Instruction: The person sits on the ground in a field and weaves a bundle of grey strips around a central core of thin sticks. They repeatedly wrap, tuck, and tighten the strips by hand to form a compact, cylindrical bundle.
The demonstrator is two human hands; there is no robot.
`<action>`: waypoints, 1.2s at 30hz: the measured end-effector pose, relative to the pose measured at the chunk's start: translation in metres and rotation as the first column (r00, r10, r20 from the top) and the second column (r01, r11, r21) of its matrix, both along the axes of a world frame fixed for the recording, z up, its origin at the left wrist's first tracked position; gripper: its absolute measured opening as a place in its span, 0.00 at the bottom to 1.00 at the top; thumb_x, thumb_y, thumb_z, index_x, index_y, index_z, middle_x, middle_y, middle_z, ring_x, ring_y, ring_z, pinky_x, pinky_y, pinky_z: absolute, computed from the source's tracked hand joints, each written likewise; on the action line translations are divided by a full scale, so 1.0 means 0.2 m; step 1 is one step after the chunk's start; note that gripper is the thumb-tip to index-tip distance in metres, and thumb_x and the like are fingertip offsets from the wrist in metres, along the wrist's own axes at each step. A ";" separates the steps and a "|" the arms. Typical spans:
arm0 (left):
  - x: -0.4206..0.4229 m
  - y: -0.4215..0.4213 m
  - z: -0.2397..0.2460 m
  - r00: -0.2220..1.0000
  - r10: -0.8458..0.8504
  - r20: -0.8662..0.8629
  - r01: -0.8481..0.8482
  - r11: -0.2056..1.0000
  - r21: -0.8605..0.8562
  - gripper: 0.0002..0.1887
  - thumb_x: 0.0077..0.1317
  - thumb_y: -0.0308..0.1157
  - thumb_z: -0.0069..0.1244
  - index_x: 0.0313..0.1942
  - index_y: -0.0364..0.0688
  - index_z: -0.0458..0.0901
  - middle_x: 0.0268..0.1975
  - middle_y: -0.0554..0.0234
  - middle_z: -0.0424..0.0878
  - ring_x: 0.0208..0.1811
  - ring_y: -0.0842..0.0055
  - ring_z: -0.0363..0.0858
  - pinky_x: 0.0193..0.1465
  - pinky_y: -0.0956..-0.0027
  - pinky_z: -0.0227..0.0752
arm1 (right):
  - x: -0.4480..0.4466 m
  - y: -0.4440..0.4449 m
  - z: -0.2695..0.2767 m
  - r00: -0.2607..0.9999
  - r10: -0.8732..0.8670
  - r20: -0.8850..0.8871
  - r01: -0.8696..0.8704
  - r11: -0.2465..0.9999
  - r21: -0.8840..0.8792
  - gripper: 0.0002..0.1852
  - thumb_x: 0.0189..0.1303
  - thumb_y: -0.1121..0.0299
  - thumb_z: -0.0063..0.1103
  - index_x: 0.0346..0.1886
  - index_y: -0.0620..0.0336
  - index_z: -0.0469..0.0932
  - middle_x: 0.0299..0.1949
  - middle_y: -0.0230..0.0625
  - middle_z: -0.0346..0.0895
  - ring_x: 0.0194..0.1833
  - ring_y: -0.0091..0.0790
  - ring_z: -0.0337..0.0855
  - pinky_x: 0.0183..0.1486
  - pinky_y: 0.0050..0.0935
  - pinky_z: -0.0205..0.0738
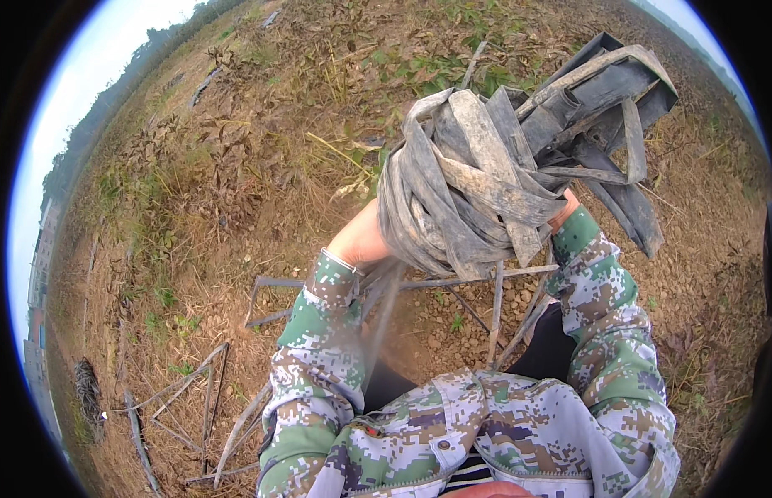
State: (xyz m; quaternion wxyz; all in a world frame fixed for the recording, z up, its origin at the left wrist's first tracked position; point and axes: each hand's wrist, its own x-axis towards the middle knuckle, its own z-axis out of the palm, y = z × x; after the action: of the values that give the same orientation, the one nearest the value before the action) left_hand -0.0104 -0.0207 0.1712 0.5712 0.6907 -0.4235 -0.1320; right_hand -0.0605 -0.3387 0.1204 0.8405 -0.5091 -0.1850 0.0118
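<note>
A thick bundle of flat grey drip irrigation tape (473,180), stained with dried soil, is held up in front of me. Its left end is a rounded wad wound about with many turns. From the right end, loose folded loops (610,106) stick out. My left hand (362,238) supports the wad at its lower left, while my right hand (566,210) is behind its lower right side. The bundle hides the fingers of both hands. Below it, loose lengths of tape (496,311) trail over the soil towards my legs.
More tape (208,398) lies in bent strands at the lower left. Farther left is a dark wound bundle (87,389). Dry plants (236,168) and green leaves (435,62) cover much of the field. Buildings (42,249) stand at the left rim.
</note>
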 end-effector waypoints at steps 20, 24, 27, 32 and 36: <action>-0.14 0.03 0.63 0.644 0.424 0.636 -0.409 0.894 -0.182 0.32 0.56 0.25 0.63 0.61 0.35 0.68 0.52 0.49 0.83 0.54 0.66 0.82 0.57 0.65 0.74 | -0.07 0.19 0.43 0.947 -0.029 0.320 -0.073 0.950 0.303 0.23 0.71 0.63 0.54 0.64 0.62 0.69 0.57 0.37 0.76 0.56 0.36 0.78 0.60 0.35 0.73; -0.15 0.07 0.72 0.670 0.485 0.561 -0.437 0.869 -0.230 0.23 0.56 0.25 0.62 0.53 0.31 0.77 0.48 0.52 0.85 0.49 0.69 0.83 0.53 0.65 0.76 | -0.10 0.26 0.55 0.926 -0.104 0.364 0.095 0.995 0.044 0.19 0.72 0.62 0.53 0.60 0.62 0.71 0.46 0.35 0.79 0.46 0.28 0.81 0.49 0.30 0.76; -0.13 0.04 0.66 0.768 0.466 0.439 -0.465 0.877 -0.120 0.23 0.56 0.23 0.61 0.53 0.32 0.77 0.49 0.51 0.84 0.49 0.69 0.83 0.53 0.65 0.76 | -0.11 0.28 0.55 0.954 -0.087 0.288 0.157 0.961 -0.229 0.14 0.74 0.60 0.51 0.51 0.62 0.72 0.35 0.28 0.80 0.35 0.19 0.80 0.40 0.21 0.74; -0.06 -0.06 0.40 0.773 0.539 0.333 -0.488 0.842 -0.229 0.22 0.56 0.18 0.57 0.53 0.31 0.76 0.50 0.51 0.84 0.51 0.67 0.82 0.56 0.66 0.75 | -0.08 0.35 0.44 0.976 -0.111 0.187 0.181 0.890 -0.418 0.19 0.76 0.59 0.46 0.57 0.66 0.67 0.33 0.31 0.79 0.33 0.22 0.80 0.39 0.23 0.76; 0.02 -0.09 0.20 0.896 0.441 -0.047 -0.438 0.865 -0.246 0.23 0.54 0.16 0.57 0.53 0.32 0.75 0.50 0.56 0.83 0.49 0.71 0.81 0.55 0.69 0.74 | -0.08 0.41 0.43 0.979 -0.170 0.112 0.204 0.782 -0.589 0.20 0.76 0.59 0.46 0.57 0.68 0.68 0.27 0.31 0.77 0.24 0.21 0.77 0.30 0.24 0.74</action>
State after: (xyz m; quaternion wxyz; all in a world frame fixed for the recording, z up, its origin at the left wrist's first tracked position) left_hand -0.0069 -0.0384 0.2120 0.6663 0.6920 -0.2713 0.0597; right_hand -0.0772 -0.2559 0.2063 0.6289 -0.7638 -0.1427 -0.0273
